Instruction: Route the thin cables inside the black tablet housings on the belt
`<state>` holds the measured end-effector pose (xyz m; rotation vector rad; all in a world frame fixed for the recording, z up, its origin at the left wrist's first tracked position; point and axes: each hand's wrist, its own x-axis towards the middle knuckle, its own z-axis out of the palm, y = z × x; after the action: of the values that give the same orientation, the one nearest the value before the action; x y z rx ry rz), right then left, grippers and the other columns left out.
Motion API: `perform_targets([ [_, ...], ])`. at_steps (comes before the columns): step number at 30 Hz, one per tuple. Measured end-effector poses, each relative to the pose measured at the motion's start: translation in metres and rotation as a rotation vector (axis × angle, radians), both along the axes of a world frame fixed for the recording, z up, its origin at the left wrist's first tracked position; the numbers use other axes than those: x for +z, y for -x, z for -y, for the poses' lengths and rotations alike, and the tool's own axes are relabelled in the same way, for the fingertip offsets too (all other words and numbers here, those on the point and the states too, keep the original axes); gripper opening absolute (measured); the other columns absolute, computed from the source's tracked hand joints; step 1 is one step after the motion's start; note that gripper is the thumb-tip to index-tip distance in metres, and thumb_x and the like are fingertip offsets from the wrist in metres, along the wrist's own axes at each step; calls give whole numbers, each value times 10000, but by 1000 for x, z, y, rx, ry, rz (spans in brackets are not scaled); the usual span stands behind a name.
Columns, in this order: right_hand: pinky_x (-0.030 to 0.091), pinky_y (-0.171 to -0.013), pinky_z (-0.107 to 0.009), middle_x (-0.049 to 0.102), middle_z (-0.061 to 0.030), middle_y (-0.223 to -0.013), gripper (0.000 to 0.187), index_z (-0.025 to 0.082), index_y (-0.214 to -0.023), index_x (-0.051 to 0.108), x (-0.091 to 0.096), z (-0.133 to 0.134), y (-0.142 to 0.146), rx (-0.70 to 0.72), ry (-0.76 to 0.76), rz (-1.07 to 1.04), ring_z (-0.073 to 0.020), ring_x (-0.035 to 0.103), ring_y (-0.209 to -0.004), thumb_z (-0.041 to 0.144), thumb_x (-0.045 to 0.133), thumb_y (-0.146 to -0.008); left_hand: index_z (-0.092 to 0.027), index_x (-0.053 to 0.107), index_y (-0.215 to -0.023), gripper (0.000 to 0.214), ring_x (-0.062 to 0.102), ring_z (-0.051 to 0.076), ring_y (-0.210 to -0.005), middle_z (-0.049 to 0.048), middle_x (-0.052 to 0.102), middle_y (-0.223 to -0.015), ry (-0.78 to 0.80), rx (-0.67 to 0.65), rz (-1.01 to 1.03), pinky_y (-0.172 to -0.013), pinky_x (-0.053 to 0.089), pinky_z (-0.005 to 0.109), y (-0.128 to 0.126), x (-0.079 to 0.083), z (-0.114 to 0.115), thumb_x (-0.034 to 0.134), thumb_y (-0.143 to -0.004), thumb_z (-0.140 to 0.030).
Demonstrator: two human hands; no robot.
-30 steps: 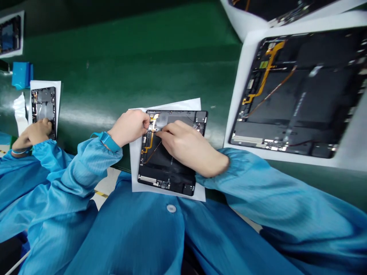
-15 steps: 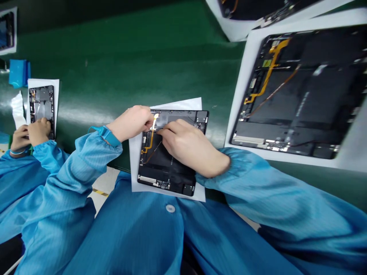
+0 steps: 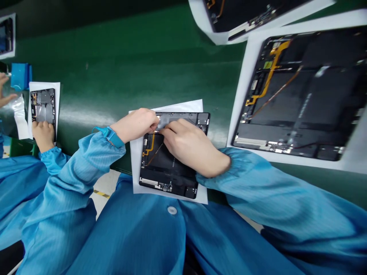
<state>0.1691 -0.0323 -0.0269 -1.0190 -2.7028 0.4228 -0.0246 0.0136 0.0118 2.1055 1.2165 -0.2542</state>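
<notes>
In front of me an opened tablet (image 3: 183,173) lies on a white sheet (image 3: 136,168), its black inner side facing up. An orange flex cable (image 3: 151,146) runs along its left part. My left hand (image 3: 140,122), with a blue wrist strap (image 3: 113,136), reaches over the tablet's upper left with its fingers closed in a pinch. Close beside it, my right hand (image 3: 186,145) also has its fingertips pressed together, low over the cable's upper end. Whatever lies between the fingertips of either hand is hidden or too small to name.
Right of me lies another opened tablet (image 3: 286,103) on white paper, with one more tablet (image 3: 243,15) behind it. At left, a co-worker's hand (image 3: 43,134) rests on a smaller-looking tablet (image 3: 44,105). A blue packet (image 3: 20,76) stands on the green table (image 3: 129,68).
My left hand has shifted slightly right, covering the bright upper end of the cable. My right hand stays nearly in place. One of the co-worker's hands has moved away from their tablet towards the left edge.
</notes>
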Motion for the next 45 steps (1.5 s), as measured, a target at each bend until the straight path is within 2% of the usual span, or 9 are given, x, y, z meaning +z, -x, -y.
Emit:
perform_targets([
  [7,383,-733,-385,633,-142,-836,308,125,-849,733,11,0,-3,81,-70,92,-272,507,-827,47,459,-968,-132,687,-806,221,663,192,-873,84,702,-852,-124,-40,-3,-853,495,310,0,-6,9,516,-935,-77],
  [14,357,-733,-384,674,-143,-931,277,96,-1021,747,11,10,-12,94,-125,93,-270,515,-853,77,472,-989,-159,674,-904,141,665,214,-981,88,708,-995,-225,7,94,-923,509,347,5,-14,21,559,-938,-86],
  [18,386,-771,-393,716,-160,-1123,306,92,-1199,713,-1,17,-19,35,-121,-33,-273,553,-937,113,474,-1010,-186,636,-1117,156,654,209,-1036,91,687,-1153,-321,375,111,-889,519,327,18,1,61,619,-965,-212],
  [21,415,-823,-406,712,-164,-1217,308,96,-1248,692,-7,18,-24,43,-124,-134,-285,569,-1039,126,511,-1001,-185,623,-999,177,656,206,-829,60,691,-909,-249,668,-116,-748,489,319,24,15,107,596,-998,-359],
  [24,431,-826,-397,725,-152,-1195,277,111,-1207,707,-10,18,-28,72,-147,-202,-275,582,-1050,133,536,-991,-201,597,-861,323,642,214,-724,50,670,-780,-67,700,-341,-649,421,311,18,21,148,513,-1030,-463],
  [27,434,-798,-380,736,-142,-1122,254,125,-1173,723,-13,21,-30,100,-147,-249,-257,596,-1001,146,552,-986,-208,586,-836,352,649,216,-721,59,682,-786,9,659,-409,-622,380,301,3,18,167,471,-1041,-471],
  [31,426,-769,-371,732,-130,-1051,246,133,-1149,739,-18,28,-30,115,-99,-288,-240,587,-919,153,564,-977,-214,591,-866,260,627,182,-696,25,670,-761,-22,723,-261,-621,358,281,-6,9,156,486,-1027,-389],
  [36,412,-774,-356,724,-119,-982,229,124,-1073,747,-23,30,-27,141,-119,-292,-224,577,-879,135,533,-991,-213,566,-752,224,512,134,-569,-32,574,-622,26,750,-44,-599,330,270,1,4,129,547,-956,-303],
  [45,390,-782,-351,726,-112,-992,231,142,-1047,743,-24,30,-24,147,-128,-258,-228,562,-888,124,522,-984,-198,584,-698,233,468,124,-564,-35,560,-597,78,686,-5,-591,326,261,10,8,116,593,-915,-283],
])
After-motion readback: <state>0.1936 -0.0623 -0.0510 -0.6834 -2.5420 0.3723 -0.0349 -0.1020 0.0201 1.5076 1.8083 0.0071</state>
